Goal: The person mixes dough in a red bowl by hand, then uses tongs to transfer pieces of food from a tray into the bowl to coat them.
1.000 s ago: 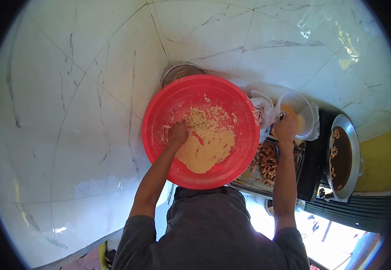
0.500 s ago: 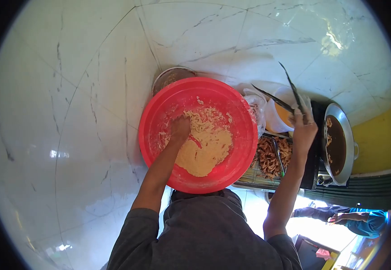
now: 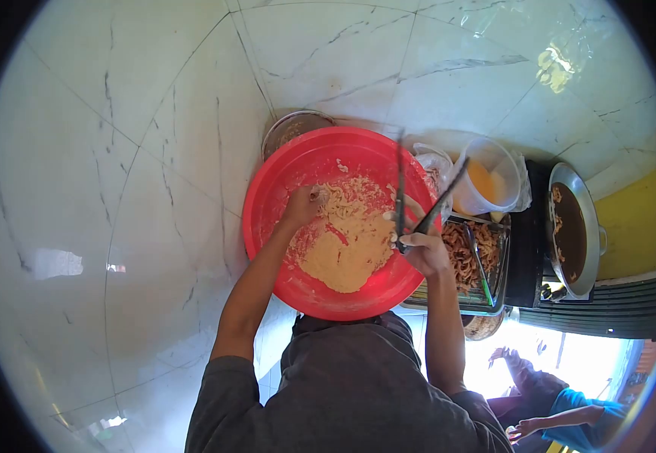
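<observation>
A wide red basin (image 3: 264, 257) holds pale yellow flour (image 3: 341, 264) and flour-coated strips (image 3: 343, 204). Inside its left part, my left hand (image 3: 305, 205) has its fingers curled at the edge of the coated strips; what they hold, if anything, is hidden. Over the basin's right rim, my right hand (image 3: 425, 253) grips dark tongs (image 3: 441, 200) by the joined end. The two arms of the tongs stand apart, their tips pointing away from me, with nothing between them.
Right of the basin are a tray of brown fried strips (image 3: 468, 257) with green-handled tongs (image 3: 483, 275), a clear tub of orange liquid (image 3: 486, 181) and a pan of dark oil (image 3: 573, 234). A metal pot (image 3: 283, 132) stands behind. A person in blue (image 3: 581, 423) is at lower right.
My right hand has brought the tongs left and nearer to me, from beside the clear tub to the basin's right rim. My left hand has shifted slightly, its fingers now curled.
</observation>
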Action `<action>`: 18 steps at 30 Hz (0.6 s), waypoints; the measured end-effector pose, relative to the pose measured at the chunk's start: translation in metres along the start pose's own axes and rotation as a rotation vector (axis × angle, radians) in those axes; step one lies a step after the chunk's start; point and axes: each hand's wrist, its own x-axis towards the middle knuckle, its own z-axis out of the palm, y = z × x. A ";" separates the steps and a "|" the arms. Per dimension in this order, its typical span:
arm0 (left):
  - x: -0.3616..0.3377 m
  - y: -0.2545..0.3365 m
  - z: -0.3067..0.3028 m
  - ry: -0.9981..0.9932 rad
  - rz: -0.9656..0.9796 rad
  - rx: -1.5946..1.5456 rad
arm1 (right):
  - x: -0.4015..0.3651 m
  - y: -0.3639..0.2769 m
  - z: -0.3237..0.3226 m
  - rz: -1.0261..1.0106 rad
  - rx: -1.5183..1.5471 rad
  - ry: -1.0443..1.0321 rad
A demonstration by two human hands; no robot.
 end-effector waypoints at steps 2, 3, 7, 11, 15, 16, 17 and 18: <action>0.003 -0.005 -0.002 -0.043 -0.020 -0.124 | 0.013 0.014 -0.017 0.050 0.002 -0.043; 0.002 -0.003 -0.005 -0.062 -0.031 -0.186 | 0.018 0.016 -0.013 0.077 0.002 -0.067; -0.006 0.009 -0.010 -0.049 -0.098 -0.416 | 0.024 0.019 -0.005 0.039 -0.198 0.043; -0.011 0.019 -0.016 -0.048 -0.093 -0.454 | 0.033 0.015 -0.020 0.182 -0.197 0.205; -0.013 0.025 -0.024 -0.069 -0.100 -0.289 | 0.033 0.008 -0.026 0.263 -0.539 0.228; -0.012 0.021 -0.024 -0.054 -0.083 -0.306 | 0.033 0.006 -0.024 0.266 -0.647 0.232; -0.010 0.018 -0.022 -0.038 -0.066 -0.323 | 0.034 0.010 -0.029 0.102 -0.905 0.214; -0.009 0.017 -0.022 -0.021 -0.048 -0.340 | 0.034 0.016 -0.031 -0.072 -1.159 0.190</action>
